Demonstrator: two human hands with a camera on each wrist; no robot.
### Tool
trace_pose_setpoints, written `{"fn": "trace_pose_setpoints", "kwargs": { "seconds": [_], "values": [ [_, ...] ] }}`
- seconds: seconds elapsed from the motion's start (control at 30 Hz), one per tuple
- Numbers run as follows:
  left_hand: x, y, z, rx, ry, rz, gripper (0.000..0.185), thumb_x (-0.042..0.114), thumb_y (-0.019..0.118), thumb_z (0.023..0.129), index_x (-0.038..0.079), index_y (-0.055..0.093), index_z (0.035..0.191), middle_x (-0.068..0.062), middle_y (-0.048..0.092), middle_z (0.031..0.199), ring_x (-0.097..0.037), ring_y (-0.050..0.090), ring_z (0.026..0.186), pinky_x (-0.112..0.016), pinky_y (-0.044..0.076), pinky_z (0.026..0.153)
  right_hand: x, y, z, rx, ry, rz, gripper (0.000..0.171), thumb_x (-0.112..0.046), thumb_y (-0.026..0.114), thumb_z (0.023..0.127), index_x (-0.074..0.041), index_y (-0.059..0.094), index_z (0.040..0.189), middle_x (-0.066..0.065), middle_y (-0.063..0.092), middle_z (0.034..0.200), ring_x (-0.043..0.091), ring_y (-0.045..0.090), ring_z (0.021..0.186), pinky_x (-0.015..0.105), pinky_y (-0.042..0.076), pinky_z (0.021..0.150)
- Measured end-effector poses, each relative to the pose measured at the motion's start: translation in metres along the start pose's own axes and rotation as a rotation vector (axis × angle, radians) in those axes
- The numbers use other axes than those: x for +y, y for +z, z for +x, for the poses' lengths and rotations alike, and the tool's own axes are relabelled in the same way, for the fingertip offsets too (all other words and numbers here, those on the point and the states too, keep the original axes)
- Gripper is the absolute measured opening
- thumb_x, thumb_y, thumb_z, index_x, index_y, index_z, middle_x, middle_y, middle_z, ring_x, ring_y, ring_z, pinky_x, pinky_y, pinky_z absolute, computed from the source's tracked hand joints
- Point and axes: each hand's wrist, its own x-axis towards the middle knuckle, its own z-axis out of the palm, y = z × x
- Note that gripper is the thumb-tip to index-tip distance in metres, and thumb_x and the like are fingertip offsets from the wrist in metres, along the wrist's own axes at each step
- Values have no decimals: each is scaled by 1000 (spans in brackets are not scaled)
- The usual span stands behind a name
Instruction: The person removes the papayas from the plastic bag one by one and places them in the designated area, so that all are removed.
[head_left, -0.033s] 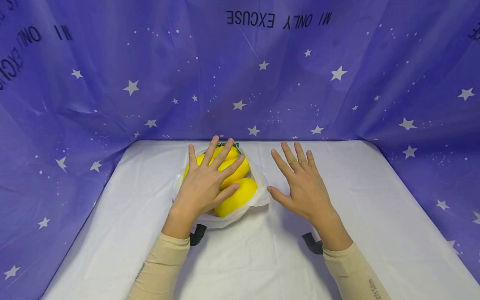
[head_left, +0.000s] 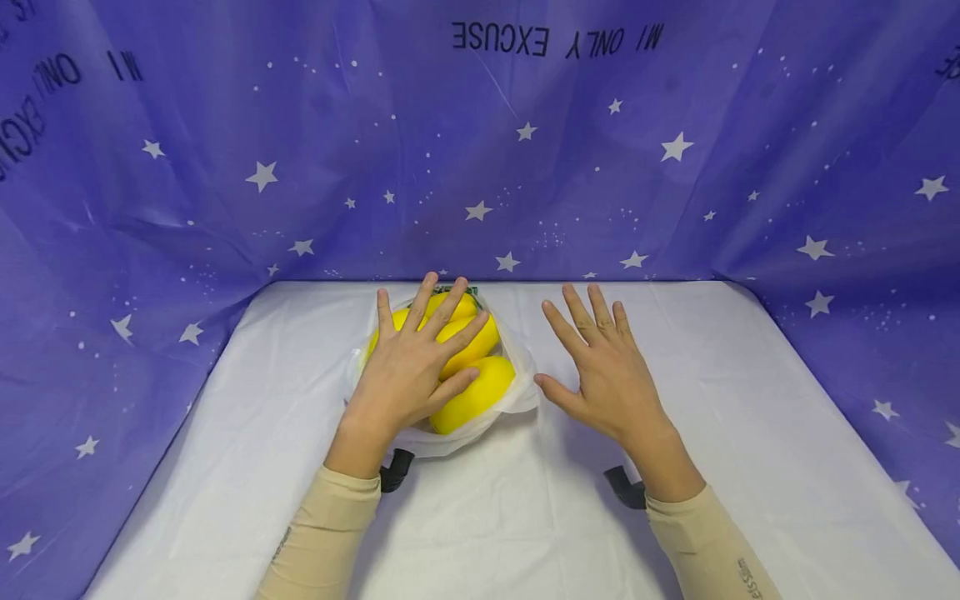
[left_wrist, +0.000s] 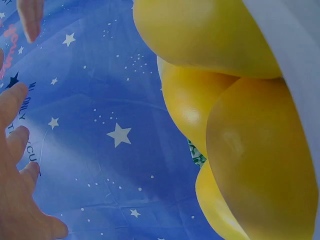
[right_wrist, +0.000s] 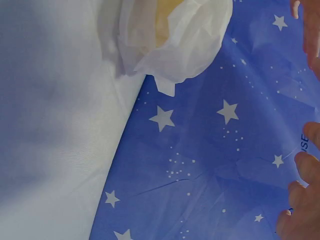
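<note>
Here the left hand (head_left: pixel 408 375) lies flat, fingers straight, on the yellow fruits (head_left: pixel 474 392) in a thin white bag (head_left: pixel 517 398) on the desk (head_left: pixel 525 517); the right hand (head_left: pixel 607 375) hovers spread beside it. Smooth, probably slippery, fairly heavy together; better gathered by the bag's mouth

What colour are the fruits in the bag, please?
Yellow fruits, clearest in the left wrist view.

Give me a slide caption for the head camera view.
Left hand rests open on smooth yellow fruits in a white plastic bag; right hand spread open beside it.
</note>
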Motion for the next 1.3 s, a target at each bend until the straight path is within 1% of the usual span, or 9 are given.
{"fn": "trace_pose_setpoints", "kwargs": {
  "seconds": [0.13, 0.23, 0.47, 0.63, 0.73, 0.9, 0.97, 1.13, 1.3],
  "values": [
    [-1, -5, 2, 13, -20, -24, 64, 64, 31, 97, 37, 24, 154, -1, 0, 164, -32, -7, 148, -78, 1, 103, 1, -1, 0, -8, 10, 7, 83, -62, 50, 86, -23, 26, 156, 7, 14, 162, 33, 6, 148, 59, 8, 117],
    [-4, -12, 5, 59, -47, -125, 63, 63, 30, 98, 34, 27, 154, 0, -1, 164, -31, -6, 148, -75, 0, 106, 4, -2, 1, -13, 29, 20, 84, -60, 52, 86, -23, 25, 156, 5, 11, 163, 32, 5, 148, 58, 8, 117],
    [-17, -14, 5, 221, -159, -595, 61, 57, 35, 100, 30, 27, 154, 3, 2, 163, -23, -5, 148, -61, 1, 115, 5, 1, 2, -1, 55, 115, 83, -54, 59, 85, -19, 30, 155, 9, 17, 161, 32, 14, 147, 56, 15, 117],
    [-36, 3, -6, 251, -292, -867, 59, 51, 41, 101, 33, 26, 154, 13, 7, 162, -12, 6, 147, -54, 13, 117, 2, 5, 6, 3, 65, 230, 81, -45, 66, 82, -16, 37, 152, 11, 26, 158, 28, 25, 144, 55, 23, 115],
    [-52, 20, -19, 206, -383, -952, 57, 42, 47, 101, 36, 25, 153, 16, 9, 160, -10, 10, 146, -55, 14, 117, -2, 7, 9, -15, 92, 281, 79, -42, 68, 82, -17, 39, 151, 9, 31, 156, 29, 33, 141, 54, 31, 112],
    [-80, 49, -47, 26, -564, -969, 57, 34, 49, 102, 40, 25, 152, 15, 9, 159, -16, 8, 147, -59, 9, 116, -19, 14, 16, -42, 159, 379, 74, -40, 71, 81, -16, 45, 146, 9, 41, 150, 34, 43, 132, 54, 39, 105],
    [-89, 59, -55, -41, -611, -972, 56, 31, 48, 102, 40, 25, 152, 13, 9, 159, -19, 8, 147, -58, 7, 117, -29, 17, 19, -53, 190, 430, 73, -40, 72, 80, -15, 48, 144, 8, 45, 147, 32, 46, 129, 51, 43, 102],
    [-103, 78, -65, -118, -637, -976, 55, 23, 47, 102, 35, 30, 152, 4, 14, 161, -23, 12, 147, -53, 13, 118, -59, 23, 27, -112, 255, 476, 67, -44, 73, 80, -13, 55, 136, 4, 54, 136, 25, 53, 116, 40, 50, 91],
    [-105, 84, -68, -132, -628, -976, 53, 13, 44, 101, 24, 36, 152, 0, 20, 160, -24, 17, 146, -48, 19, 118, -87, 34, 28, -204, 297, 371, 65, -52, 69, 80, -8, 62, 127, 11, 59, 128, 34, 56, 108, 46, 48, 92]
  ]
}}
